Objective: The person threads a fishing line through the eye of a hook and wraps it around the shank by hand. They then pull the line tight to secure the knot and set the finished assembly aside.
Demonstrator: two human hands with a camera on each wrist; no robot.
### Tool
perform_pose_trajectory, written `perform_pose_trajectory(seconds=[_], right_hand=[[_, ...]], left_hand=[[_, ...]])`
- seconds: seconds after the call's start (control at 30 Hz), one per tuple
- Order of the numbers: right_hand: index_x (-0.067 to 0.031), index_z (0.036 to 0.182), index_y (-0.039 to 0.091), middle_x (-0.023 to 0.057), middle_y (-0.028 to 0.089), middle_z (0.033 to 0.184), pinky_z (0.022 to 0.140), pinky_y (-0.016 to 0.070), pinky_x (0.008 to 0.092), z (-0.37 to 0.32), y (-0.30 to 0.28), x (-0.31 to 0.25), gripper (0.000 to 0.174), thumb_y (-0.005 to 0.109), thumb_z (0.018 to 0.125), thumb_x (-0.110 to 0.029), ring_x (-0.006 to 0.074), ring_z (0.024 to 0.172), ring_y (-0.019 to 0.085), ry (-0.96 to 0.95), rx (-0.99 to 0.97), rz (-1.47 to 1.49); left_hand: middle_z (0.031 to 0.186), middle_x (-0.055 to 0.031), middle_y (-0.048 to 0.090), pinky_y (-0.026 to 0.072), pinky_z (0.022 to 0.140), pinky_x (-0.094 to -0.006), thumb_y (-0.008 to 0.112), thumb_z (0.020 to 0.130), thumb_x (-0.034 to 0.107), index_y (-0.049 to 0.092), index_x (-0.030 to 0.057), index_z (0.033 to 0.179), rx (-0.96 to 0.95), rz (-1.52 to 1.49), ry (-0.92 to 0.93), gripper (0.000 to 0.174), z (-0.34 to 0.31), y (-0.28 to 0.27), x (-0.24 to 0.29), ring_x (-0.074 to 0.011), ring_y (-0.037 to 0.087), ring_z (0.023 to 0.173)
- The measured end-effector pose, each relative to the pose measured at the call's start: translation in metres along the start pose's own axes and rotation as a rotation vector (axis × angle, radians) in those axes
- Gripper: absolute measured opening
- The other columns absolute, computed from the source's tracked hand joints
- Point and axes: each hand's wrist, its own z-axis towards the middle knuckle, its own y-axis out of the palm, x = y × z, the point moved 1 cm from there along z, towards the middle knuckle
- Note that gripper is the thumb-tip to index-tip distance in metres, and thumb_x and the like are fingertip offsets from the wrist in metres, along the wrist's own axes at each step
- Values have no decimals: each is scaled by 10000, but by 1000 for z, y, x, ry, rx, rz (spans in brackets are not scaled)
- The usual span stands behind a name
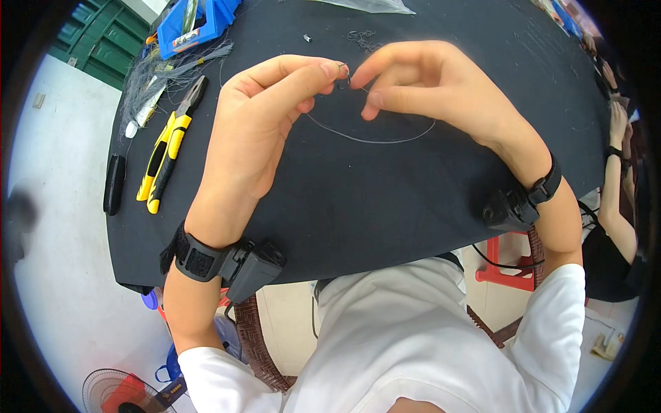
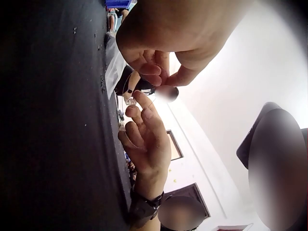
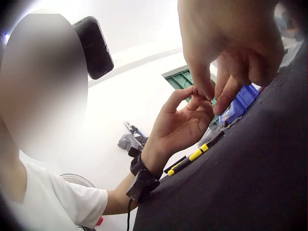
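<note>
My left hand [image 1: 258, 113] is raised over the dark table, thumb and index finger pinching a small dark hook-like piece [image 1: 348, 80] at their tips. A thin pale line [image 1: 372, 142] sags in a loop between the two hands. My right hand [image 1: 441, 86] faces it, index fingertip right beside the piece, thumb apart and fingers loosely bent. In the left wrist view, the fingers of the right hand [image 2: 147, 137] are spread below the left hand's pinch. The right wrist view has the left hand [image 3: 180, 127] behind the right one, its fingertips partly overlapped.
Yellow-and-black pliers [image 1: 165, 151] lie on the table [image 1: 358, 206] at left, next to a black case [image 1: 114, 184]. Behind them are a tangle of pale strands [image 1: 148, 89] and a blue bin [image 1: 196, 27]. A dark tangle [image 1: 363, 40] lies beyond the hands, near a clear bag [image 1: 365, 5]. Another person's arm [image 1: 611, 179] is at right.
</note>
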Motion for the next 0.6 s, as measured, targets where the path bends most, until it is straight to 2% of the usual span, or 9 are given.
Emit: perform_pose_trajectory(seconds=[0.1,0.2,0.3,0.4,0.5,0.6], right_hand=[[7,936,600,79,634,807,734,442,204,-2,1,-9,199,573,801,-137,105,784,591,57,-24,15],[8,907,599,80,632,805,746,445,209,1,1,1,181,566,801,-136,108,784,592,14,17,32],[5,880,596,90,631,804,732,444,210,3,-3,6,163,561,799,-133,116,773,594,-76,81,35],[-4,863,586,84,623,779,714,441,210,3,0,8,161,566,794,-148,121,751,593,-60,81,91],[-20,862,580,44,584,700,629,417,193,3,1,9,169,579,785,-172,90,655,551,-15,87,128],[-33,861,576,-1,512,628,541,364,177,1,4,5,177,590,779,-189,55,573,467,45,112,162]], left_hand=[[918,-64,619,411,790,-205,575,816,143,626,17,930,-88,50,-26,177,0,-6,1,-82,543,821],[818,-37,634,356,634,-180,586,762,115,663,8,860,-3,8,9,165,0,1,0,-49,470,695],[808,-32,635,353,628,-179,590,761,117,665,10,863,5,17,9,166,0,2,0,-45,462,678],[800,-28,636,351,621,-175,598,759,120,666,12,861,8,35,-6,164,-1,2,0,-41,455,669],[797,-25,635,349,614,-173,605,756,123,668,13,859,10,42,-10,164,-1,3,0,-39,452,665],[798,-23,635,349,609,-174,606,756,124,668,14,860,4,40,-16,164,-2,4,0,-38,450,663]])
